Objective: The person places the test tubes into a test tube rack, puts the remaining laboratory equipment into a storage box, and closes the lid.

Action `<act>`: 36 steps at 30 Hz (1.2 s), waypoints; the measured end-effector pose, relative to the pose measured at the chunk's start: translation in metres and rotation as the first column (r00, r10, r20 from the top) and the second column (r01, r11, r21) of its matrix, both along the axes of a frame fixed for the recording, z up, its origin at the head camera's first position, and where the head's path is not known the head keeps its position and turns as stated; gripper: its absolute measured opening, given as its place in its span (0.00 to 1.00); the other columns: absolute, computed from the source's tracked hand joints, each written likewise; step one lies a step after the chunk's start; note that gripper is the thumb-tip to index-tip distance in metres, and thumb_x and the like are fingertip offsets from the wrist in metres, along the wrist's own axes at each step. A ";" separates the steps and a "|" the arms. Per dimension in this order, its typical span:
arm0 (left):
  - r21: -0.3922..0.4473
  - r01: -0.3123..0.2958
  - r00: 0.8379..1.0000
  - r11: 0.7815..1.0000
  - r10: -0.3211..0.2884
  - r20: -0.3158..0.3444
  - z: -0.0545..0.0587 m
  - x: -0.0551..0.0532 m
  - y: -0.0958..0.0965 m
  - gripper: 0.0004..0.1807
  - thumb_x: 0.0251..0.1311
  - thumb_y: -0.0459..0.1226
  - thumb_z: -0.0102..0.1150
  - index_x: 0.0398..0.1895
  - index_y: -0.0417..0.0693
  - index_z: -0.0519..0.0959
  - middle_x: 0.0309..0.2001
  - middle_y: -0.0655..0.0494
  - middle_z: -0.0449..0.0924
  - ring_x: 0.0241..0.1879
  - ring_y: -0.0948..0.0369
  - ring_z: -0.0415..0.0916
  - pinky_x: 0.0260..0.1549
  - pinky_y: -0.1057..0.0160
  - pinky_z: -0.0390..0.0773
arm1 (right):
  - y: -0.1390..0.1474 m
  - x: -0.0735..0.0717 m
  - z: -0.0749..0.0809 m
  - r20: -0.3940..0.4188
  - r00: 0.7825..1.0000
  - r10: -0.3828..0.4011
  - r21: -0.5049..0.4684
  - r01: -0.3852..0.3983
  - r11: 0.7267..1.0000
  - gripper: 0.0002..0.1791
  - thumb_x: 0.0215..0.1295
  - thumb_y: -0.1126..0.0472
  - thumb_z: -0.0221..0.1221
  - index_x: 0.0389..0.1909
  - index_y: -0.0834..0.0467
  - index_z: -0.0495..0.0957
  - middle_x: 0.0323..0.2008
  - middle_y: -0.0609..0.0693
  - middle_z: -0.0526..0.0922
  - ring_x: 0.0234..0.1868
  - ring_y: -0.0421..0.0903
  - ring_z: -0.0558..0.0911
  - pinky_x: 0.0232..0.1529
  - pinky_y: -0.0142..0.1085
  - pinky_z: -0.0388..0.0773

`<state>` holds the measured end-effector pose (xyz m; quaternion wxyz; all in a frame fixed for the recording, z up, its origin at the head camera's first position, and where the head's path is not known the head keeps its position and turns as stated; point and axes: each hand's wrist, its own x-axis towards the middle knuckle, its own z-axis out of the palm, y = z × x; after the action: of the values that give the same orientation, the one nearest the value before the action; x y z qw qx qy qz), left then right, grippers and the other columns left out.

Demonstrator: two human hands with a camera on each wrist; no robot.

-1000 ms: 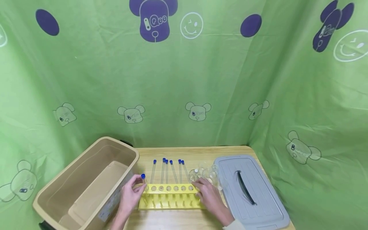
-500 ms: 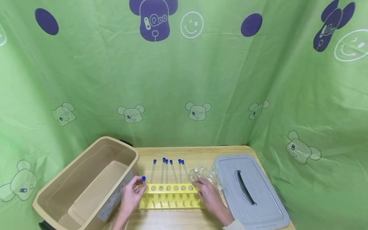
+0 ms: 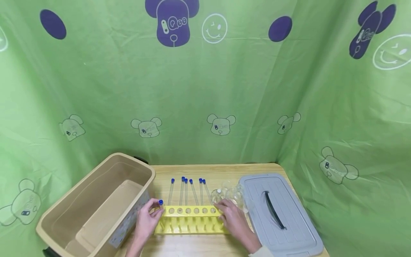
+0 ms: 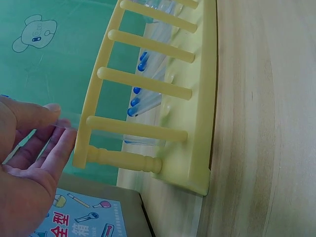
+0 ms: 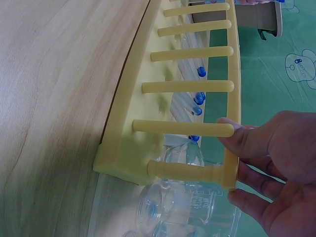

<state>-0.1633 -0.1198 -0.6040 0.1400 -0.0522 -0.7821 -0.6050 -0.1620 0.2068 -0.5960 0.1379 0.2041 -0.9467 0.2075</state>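
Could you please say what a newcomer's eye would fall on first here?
Probably the green curtain with its purple cartoon prints, filling the background. Next comes the yellow rack, between the open tan bin on the left and grey lid on the right. At the rack's left end, the left hand pinches a blue-capped tube.

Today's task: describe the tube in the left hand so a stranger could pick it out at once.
On the table, find the yellow rack between the tan bin and the grey lid. At its left end, the left hand pinches the tube. It alone runs down through the rack; six other blue-capped tubes lie behind.
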 end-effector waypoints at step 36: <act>-0.316 0.073 0.994 0.946 -0.095 -0.053 0.036 -0.039 -0.005 0.17 0.60 0.17 0.59 0.52 0.33 0.80 0.45 0.41 0.85 0.45 0.47 0.84 0.49 0.49 0.86 | 0.001 -0.001 0.000 -0.030 1.000 0.007 0.009 -0.007 1.000 0.28 0.44 0.73 0.76 0.51 0.60 0.86 0.45 0.52 0.85 0.42 0.47 0.83 0.40 0.35 0.87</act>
<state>-0.2025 -0.1247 -0.5684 0.1306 -0.1275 -0.8600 -0.4765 -0.1630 0.2076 -0.5960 0.1504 0.2112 -0.9447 0.2006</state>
